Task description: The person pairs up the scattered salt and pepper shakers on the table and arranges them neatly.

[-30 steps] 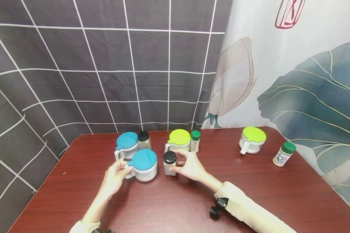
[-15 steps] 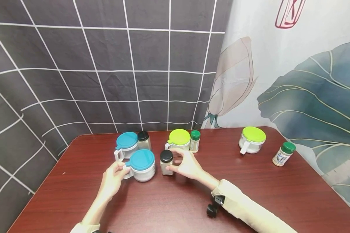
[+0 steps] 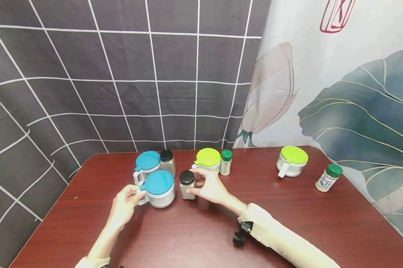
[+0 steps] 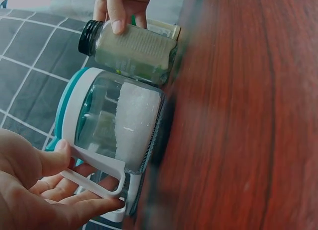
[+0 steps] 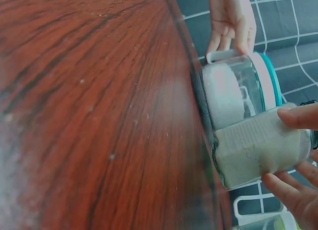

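My left hand (image 3: 123, 204) holds the white handle of a clear seasoning jar with a blue lid (image 3: 159, 182). White granules (image 4: 136, 123) fill part of that jar in the left wrist view. My right hand (image 3: 210, 187) grips a square glass spice jar with a black lid (image 3: 187, 189), thumb on one side and fingers on the other. Pale powder shows through its glass (image 5: 258, 148) in the right wrist view. The two held jars stand upright side by side, a narrow gap between them in the head view. Whether their bases touch the table is hard to tell.
Behind the held jars stand another blue-lidded jar (image 3: 148, 160) and black-lidded jar (image 3: 168, 163). A green-lidded jar (image 3: 208, 158) and green-capped shaker (image 3: 226, 163) sit behind my right hand. Another such jar (image 3: 292, 160) and shaker (image 3: 329, 178) stand at right on the red-brown table (image 3: 272, 208).
Both hands have shifted slightly left, carrying the front blue-lidded jar and the black-lidded spice jar along. The gap between those two has narrowed. The other containers stay in place.
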{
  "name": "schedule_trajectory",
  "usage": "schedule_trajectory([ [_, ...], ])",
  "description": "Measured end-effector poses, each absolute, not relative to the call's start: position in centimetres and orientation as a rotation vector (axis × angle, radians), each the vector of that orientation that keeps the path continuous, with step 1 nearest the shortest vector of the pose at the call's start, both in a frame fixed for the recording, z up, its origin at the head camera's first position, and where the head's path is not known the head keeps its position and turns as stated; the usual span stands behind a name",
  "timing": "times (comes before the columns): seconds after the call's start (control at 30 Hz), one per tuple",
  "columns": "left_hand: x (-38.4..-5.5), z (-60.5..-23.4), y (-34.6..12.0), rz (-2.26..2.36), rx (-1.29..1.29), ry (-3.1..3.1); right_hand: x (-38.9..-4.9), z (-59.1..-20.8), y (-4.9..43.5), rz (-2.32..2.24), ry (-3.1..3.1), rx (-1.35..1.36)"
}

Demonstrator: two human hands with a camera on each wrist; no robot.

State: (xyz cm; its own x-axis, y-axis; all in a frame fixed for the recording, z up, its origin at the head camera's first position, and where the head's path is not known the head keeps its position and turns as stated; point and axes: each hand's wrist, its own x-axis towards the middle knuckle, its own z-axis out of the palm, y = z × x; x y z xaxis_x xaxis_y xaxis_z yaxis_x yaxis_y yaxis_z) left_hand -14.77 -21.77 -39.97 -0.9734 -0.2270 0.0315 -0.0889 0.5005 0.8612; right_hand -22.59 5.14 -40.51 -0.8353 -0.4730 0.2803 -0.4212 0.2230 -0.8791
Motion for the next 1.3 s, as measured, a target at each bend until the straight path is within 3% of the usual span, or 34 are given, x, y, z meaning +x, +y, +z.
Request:
schedule_trajectory([
  [1.3, -14.5, -40.6, -24.0, -1.656, 0.246, -2.542, -23.3, -41.0, 2.4, -1.681, 2.457, -0.916],
])
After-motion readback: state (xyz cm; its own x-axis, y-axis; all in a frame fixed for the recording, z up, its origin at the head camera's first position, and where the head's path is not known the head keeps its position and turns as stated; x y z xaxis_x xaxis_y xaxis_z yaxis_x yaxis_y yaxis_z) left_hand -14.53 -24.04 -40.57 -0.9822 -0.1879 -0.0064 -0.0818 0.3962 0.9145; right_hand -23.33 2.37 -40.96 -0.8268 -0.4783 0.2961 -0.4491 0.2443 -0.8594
